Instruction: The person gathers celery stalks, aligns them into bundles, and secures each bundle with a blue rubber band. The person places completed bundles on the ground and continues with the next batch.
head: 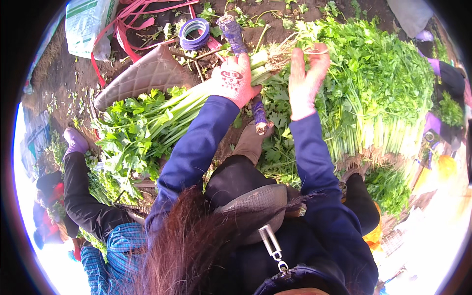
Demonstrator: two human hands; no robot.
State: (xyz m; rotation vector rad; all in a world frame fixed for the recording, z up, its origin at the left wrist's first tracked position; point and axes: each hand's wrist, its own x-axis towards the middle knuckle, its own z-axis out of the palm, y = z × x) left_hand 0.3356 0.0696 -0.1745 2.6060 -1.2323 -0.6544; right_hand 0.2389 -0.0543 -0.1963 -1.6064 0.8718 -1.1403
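Observation:
My left hand [233,79], in a pale pink work glove with printing on its back, grips a bunch of celery [184,105] just below the roots. Its leafy tops spread to the left, and the stringy roots [278,55] point right. My gloved right hand [309,81] is raised beside the root end, thumb and fingers apart; a few thin root strands reach its fingertips. Under the bunch lies a bar wrapped in purple tape, with one end [231,31] beyond my left hand and the other [260,116] nearer me.
A large pile of celery [376,84] lies at right. Beyond the bunch are a roll of purple tape [194,34], pink plastic strapping [123,31], a quilted brown pad [143,77] and a white printed sack [88,27]. A person in a blue checked top [121,243] sits at left.

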